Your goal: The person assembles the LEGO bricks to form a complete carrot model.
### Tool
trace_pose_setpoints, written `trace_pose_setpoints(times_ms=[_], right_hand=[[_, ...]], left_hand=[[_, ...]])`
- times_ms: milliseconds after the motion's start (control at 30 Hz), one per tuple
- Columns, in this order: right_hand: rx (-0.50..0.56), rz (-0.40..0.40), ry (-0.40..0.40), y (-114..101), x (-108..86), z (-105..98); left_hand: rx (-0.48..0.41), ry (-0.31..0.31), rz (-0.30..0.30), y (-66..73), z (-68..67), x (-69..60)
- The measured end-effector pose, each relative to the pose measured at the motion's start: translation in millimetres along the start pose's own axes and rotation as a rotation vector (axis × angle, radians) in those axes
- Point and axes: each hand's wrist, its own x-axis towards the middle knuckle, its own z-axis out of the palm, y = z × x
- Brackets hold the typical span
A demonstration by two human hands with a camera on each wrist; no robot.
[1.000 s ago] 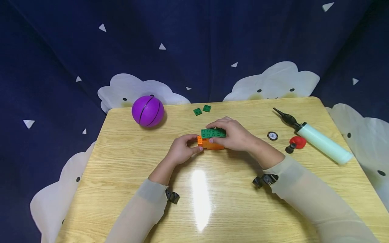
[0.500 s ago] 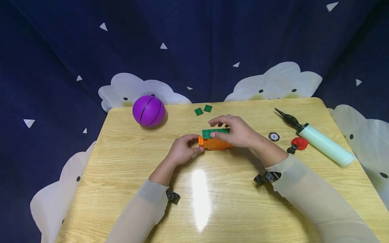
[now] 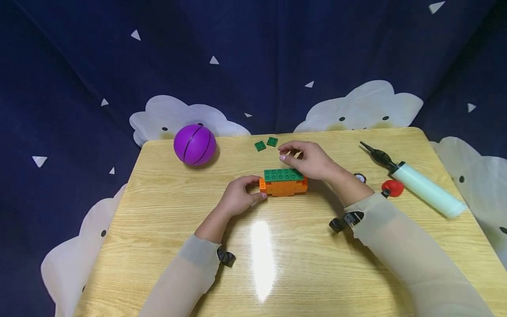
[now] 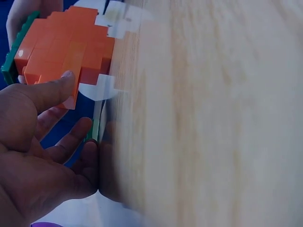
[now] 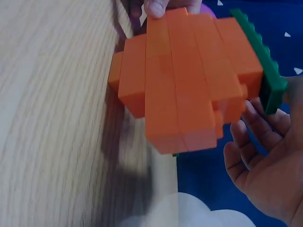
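A stepped block of orange toy bricks [image 3: 283,189] stands on the table, topped by a row of green studded plates [image 3: 279,175]. My left hand [image 3: 239,196] pinches the block's left end between thumb and fingers. In the left wrist view its thumb [image 4: 59,90] presses on the orange bricks [image 4: 71,52]. Just behind and above the block's right end hovers my right hand [image 3: 310,160], fingers loosely bent, nothing visible between them. The right wrist view shows that hand [image 5: 274,161] beside the green plates [image 5: 265,66]. Two small green plates [image 3: 259,145] lie behind the block.
A purple ball [image 3: 195,145] sits at the back left of the wooden table [image 3: 170,211]. On the right lie a pale green hand pump [image 3: 428,187], a red item [image 3: 393,188] with a black part, and a round chip [image 3: 360,177] partly behind the right forearm.
My right hand has let go of the green plates and moved up and back from the block, uncovering its right end. The left hand keeps its grip on the left end.
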Motion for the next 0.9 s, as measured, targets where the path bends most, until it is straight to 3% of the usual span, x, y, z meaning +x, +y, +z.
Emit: trace_pose_setpoints(times_ms=[400, 900], right_hand=[[-0.02, 0.135, 0.017, 24, 21.2, 0], [-0.096, 0.154, 0.007, 54, 49.2, 17]], left_hand=[[0.002, 0.015, 0.007, -0.3, 0.0, -0.7], [0.005, 0.005, 0.012, -3.8, 1.2, 0.1]])
